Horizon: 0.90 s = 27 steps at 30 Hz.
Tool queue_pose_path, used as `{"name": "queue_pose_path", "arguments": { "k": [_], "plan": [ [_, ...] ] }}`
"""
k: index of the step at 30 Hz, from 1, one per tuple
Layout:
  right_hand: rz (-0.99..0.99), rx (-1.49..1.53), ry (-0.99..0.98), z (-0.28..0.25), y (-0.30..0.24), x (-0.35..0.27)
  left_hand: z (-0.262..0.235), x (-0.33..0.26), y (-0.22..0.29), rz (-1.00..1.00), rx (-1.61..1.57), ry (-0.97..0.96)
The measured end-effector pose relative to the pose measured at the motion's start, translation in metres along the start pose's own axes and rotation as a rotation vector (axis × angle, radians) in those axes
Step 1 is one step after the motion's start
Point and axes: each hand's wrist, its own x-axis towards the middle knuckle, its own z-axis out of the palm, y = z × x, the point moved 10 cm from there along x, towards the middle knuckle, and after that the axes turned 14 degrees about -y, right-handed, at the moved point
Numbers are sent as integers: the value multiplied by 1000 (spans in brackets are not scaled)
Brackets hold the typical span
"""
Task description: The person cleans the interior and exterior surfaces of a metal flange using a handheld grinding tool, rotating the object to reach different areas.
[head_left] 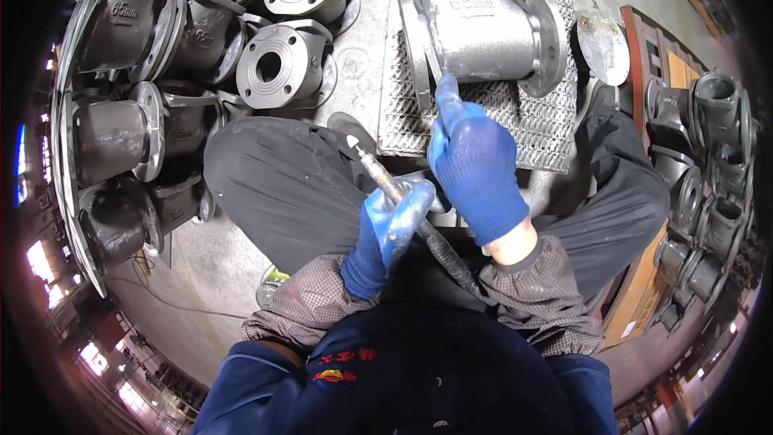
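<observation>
In my blue-gloved left hand (388,229) is a slim air grinder (383,177) with a pale pointed tip, aimed up and left. A dark hose (447,262) trails from its rear toward my lap. My right hand (475,157), also gloved in blue, is closed around a thin flat metal blade (432,52), like a scraper; its handle is hidden by the fingers. The blade lies against the inner side of the left flange of a grey cast valve body (479,24). That casting rests on its side, with flanges at left and right.
A ridged metal mat (519,125) supports the casting. Several flanged castings (278,64) are stacked at the left, and more castings (717,161) stand at the right. A smeared round plate (604,48) is beside the mat. A thin cable (181,300) crosses the floor at lower left.
</observation>
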Motion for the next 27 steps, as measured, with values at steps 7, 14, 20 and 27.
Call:
{"name": "queue_pose_path", "arguments": {
  "k": [7,14,20,27],
  "plan": [
    [-99,213,53,-19,-2,-3,0,1,-10,-29,20,-18],
    [-134,1000,-125,-21,38,-6,11,2,-3,-139,-24,22],
    [-128,1563,-216,-26,72,-37,21,10,39,-5,402,-59],
    [-250,1524,-413,26,30,-58,83,23,119,698,1545,-45]
  ]
}}
